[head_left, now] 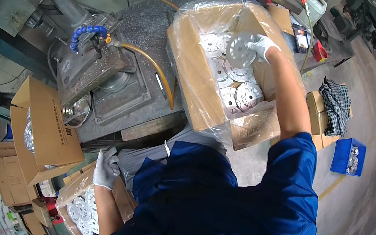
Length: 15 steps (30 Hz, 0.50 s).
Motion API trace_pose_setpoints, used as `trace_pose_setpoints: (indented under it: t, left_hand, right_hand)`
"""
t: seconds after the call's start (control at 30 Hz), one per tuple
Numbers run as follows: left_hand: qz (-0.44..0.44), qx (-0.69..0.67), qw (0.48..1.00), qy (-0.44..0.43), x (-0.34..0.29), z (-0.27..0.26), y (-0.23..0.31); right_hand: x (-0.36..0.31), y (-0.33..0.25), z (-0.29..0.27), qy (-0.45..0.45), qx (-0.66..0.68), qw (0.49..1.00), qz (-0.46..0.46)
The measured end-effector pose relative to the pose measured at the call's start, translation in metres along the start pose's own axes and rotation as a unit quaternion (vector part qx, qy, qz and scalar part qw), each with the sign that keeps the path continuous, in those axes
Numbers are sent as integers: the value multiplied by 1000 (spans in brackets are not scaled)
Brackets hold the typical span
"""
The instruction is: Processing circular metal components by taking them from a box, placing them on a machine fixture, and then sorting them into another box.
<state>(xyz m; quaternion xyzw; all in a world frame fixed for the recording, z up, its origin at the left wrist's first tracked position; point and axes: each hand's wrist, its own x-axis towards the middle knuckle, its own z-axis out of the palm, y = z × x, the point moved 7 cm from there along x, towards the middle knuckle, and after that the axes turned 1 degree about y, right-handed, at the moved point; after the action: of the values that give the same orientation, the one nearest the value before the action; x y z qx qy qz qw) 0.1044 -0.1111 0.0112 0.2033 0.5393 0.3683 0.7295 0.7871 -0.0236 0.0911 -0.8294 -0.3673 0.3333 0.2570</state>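
My right hand [264, 46], in a white glove, grips the edge of a round perforated metal disc [241, 51]. It holds the disc over a large cardboard box [198, 89] lined with clear plastic. Several similar metal discs [249, 96] lie inside that box, some overlapping. Also gloved, my left hand [106, 170] is low on the left with its fingers apart and nothing visible in it. Beneath and beside it stands another lined box holding a pile of silvery discs [81, 210].
A drill-like machine [91, 65] with a blue segmented hose [87, 32] stands on the metal worktable [151, 25] at left. A tall cardboard box [52, 129] leans near its edge. At right are a blue bin [348, 156] and a checked cloth [335, 105] on cartons.
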Motion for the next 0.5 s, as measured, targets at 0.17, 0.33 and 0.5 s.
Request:
trace_pose_setpoints:
  t: [0.17, 0.33, 0.5]
  left_hand:
    - [44, 29, 996, 77, -18, -47, 6]
    - [44, 60, 989, 128, -43, -80, 10]
    - [41, 70, 984, 159, -55, -107, -6]
  right_hand:
    - [62, 47, 85, -150, -158, 976, 20]
    - [86, 48, 132, -67, -238, 968, -50]
    - [82, 64, 138, 6, -269, 960, 72]
